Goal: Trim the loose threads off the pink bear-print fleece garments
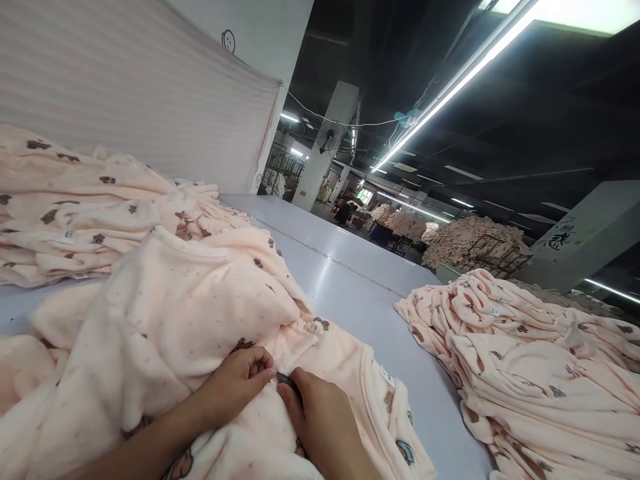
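Observation:
A pale pink fleece garment (190, 313) with small brown bear prints lies bunched on the grey table (350, 293) in front of me. My left hand (240, 383) pinches a fold of this fleece with curled fingers. My right hand (320, 420) rests right beside it on the same garment, and a small dark object (289, 380) shows between its thumb and fingers; what that object is I cannot tell. The two hands nearly touch.
Stacks of the same pink fleece garments lie at the left (75, 207) and at the right (540, 360) of the table. A white striped sheet (125, 87) hangs behind the left stack. More fleece heaps (470, 243), a pillar and a fan (327, 137) stand farther back.

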The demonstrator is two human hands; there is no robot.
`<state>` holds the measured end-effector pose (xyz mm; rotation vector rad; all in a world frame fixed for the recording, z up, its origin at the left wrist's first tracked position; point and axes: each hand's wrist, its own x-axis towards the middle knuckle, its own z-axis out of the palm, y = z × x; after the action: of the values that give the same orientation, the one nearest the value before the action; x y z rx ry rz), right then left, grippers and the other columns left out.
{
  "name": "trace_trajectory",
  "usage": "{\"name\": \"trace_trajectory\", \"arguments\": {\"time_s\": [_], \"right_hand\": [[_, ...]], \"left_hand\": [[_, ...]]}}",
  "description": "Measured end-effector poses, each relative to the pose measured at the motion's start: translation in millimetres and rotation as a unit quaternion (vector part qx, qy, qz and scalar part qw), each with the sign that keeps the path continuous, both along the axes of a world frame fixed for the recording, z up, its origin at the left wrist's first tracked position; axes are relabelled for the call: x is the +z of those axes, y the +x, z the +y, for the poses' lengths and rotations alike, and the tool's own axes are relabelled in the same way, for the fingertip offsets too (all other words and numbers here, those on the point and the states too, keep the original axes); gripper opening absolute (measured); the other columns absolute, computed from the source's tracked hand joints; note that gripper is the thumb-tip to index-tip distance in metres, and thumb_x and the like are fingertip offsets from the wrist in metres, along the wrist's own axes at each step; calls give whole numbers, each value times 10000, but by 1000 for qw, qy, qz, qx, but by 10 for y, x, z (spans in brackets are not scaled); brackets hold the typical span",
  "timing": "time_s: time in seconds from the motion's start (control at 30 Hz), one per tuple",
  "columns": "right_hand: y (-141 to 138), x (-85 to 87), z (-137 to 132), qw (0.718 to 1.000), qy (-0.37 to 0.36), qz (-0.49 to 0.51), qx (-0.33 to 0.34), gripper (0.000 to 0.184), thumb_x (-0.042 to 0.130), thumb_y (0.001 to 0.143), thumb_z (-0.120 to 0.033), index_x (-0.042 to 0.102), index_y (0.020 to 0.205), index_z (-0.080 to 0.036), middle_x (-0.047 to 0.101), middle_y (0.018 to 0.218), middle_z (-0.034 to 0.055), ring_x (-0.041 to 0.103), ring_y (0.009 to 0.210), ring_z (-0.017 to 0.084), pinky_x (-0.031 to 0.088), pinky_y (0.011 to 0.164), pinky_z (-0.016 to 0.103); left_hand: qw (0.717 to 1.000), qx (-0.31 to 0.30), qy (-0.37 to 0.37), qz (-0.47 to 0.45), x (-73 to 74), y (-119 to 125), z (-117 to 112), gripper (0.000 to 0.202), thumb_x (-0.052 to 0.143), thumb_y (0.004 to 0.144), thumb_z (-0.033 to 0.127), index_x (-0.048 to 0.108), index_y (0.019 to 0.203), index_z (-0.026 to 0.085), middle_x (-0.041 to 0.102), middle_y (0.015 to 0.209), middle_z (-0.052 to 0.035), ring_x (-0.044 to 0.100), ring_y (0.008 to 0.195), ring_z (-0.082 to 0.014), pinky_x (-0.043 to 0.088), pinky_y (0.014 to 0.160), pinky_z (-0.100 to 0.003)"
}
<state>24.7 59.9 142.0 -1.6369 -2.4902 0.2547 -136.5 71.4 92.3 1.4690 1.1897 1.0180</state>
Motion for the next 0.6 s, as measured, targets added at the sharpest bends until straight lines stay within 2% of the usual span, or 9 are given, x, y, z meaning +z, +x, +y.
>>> {"name": "trace_trajectory", "arguments": {"time_s": [0.1, 0.17, 0.23, 0.3, 0.37, 0.43, 0.5, 0.6], "right_hand": [[13, -26, -3, 1000, -2, 5, -8, 222, 440, 898, -273, 566, 725, -212, 703, 743, 28, 648, 678, 223, 300, 538, 246], [46, -38, -7, 999, -7, 22, -23, 262, 398, 926, -305, 552, 732, -220, 701, 740, 15, 643, 676, 201, 322, 545, 235], [80, -40, -16, 998, -12, 40, -44, 312, 323, 959, -338, 529, 753, -225, 693, 729, 2, 636, 665, 177, 340, 544, 220], [104, -33, -27, 997, -18, 51, -63, 329, 280, 972, -355, 510, 773, -228, 686, 731, -4, 633, 668, 166, 351, 545, 212], [110, -24, -39, 996, -25, 46, -71, 301, 328, 957, -371, 507, 761, -229, 689, 734, -1, 638, 675, 178, 352, 546, 219], [103, -18, -46, 996, -29, 31, -72, 263, 391, 930, -373, 525, 756, -229, 701, 754, 12, 649, 695, 207, 346, 548, 234], [88, -14, -46, 997, -30, 12, -75, 245, 415, 916, -365, 546, 763, -225, 711, 764, 38, 657, 704, 245, 334, 537, 250], [65, -6, -35, 996, -30, -17, -79, 243, 418, 909, -338, 573, 774, -209, 720, 771, 79, 664, 698, 290, 312, 517, 266]], "left_hand": [[999, -13, -1, -34, -3, -24, 1, 224, 520, 766, 375, 504, 715, 158, 430, 643, 32, 377, 636, -136, 304, 598, -266], [997, -43, -8, -69, 14, -83, -15, 260, 548, 750, 416, 485, 710, 166, 425, 626, 36, 366, 600, -120, 297, 573, -255], [990, -85, -16, -107, 35, -161, -39, 381, 525, 722, 550, 438, 647, 187, 398, 572, 44, 346, 524, -104, 283, 508, -246], [984, -115, -14, -134, 53, -218, -59, 535, 409, 673, 727, 392, 578, 201, 387, 552, 35, 346, 470, -100, 295, 462, -255], [986, -111, 0, -128, 61, -215, -66, 581, 361, 669, 763, 442, 601, 192, 430, 607, 10, 403, 505, -116, 353, 494, -274], [994, -71, 21, -85, 58, -156, -60, 448, 458, 748, 617, 524, 778, 175, 466, 708, -2, 443, 611, -135, 388, 590, -281], [998, -31, 48, -18, 44, -74, -50, 278, 547, 778, 406, 522, 946, 186, 470, 788, 2, 439, 693, -144, 386, 668, -283], [992, -17, 88, 84, 23, 14, -46, 219, 570, 754, 275, 531, 958, 207, 466, 819, 13, 419, 679, -148, 367, 693, -304]]}}
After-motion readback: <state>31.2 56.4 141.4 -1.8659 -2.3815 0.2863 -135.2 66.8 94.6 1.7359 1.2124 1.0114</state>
